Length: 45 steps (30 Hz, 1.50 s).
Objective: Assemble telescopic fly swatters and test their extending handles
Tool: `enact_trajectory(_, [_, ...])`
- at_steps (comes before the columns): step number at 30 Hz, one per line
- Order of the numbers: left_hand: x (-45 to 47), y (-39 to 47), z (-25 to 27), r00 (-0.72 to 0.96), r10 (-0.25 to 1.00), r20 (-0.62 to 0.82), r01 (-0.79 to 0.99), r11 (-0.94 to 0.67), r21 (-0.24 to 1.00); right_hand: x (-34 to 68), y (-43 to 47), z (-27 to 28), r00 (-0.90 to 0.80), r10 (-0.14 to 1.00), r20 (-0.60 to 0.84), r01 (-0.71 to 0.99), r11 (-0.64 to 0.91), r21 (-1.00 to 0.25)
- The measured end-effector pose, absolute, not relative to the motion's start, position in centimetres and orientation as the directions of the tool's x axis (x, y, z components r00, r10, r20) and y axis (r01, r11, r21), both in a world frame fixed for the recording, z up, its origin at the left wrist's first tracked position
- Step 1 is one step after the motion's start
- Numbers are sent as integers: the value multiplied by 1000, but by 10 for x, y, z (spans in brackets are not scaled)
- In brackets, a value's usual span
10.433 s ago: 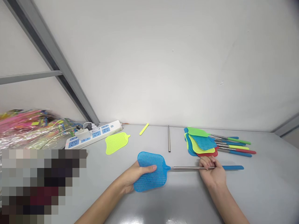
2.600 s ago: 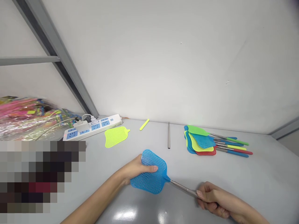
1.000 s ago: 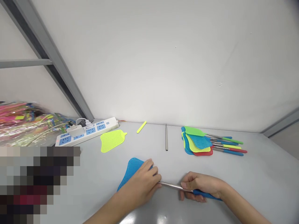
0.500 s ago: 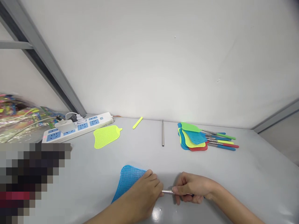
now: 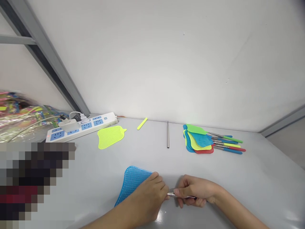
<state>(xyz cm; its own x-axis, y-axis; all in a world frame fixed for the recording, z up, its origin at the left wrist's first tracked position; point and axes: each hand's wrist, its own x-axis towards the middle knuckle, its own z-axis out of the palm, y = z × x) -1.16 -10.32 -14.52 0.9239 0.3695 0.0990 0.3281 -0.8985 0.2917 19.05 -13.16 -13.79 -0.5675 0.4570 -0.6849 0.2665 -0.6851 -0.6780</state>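
Observation:
A blue perforated fly swatter (image 5: 134, 179) is held low over the grey table, its head to the left. My left hand (image 5: 152, 197) is closed around the neck of the swatter, hiding where head and rod meet. To the right, my right hand (image 5: 194, 190) pinches the swatter's metal rod (image 5: 172, 194) between thumb and fingers. The far end of the rod is mostly hidden in that hand. A short stretch of bare metal shows between the two hands.
Behind lie a yellow swatter head (image 5: 111, 136), a yellow handle sleeve (image 5: 142, 123) and a metal rod (image 5: 168, 135). A pile of swatters (image 5: 200, 143) rests at right. A power strip (image 5: 81, 127) and plastic-wrapped goods (image 5: 26, 121) stand at left, before a white wall.
The whole view has shifted slightly. My right hand has come a little closer to my left, so less of the rod shows between them. Both grips are kept.

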Motion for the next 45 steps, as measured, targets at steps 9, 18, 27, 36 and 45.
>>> enact_trajectory(9, [-12, -103, -148, 928, 347, 137, 309, -920, 241, 185, -128, -138, -575, 442, -688, 260, -698, -667])
enact_trajectory(18, [-15, -96, -137, 931, 350, 102, 291, -882, 371, 191, -138, -132, -516, 554, -653, 318, -584, -747])
enact_trajectory(27, [-22, -93, -127, 934, 356, 23, 316, -856, 410, 240, -145, -123, -464, 520, -717, 497, -517, -697])
enact_trajectory(36, [-18, -93, -127, 940, 341, 17, 305, -860, 410, 249, -146, -126, -460, 521, -719, 493, -524, -694])
enact_trajectory(45, [-16, -98, -127, 930, 368, 13, 329, -845, 421, 244, -152, -139, -425, 568, -704, 407, -575, -710])
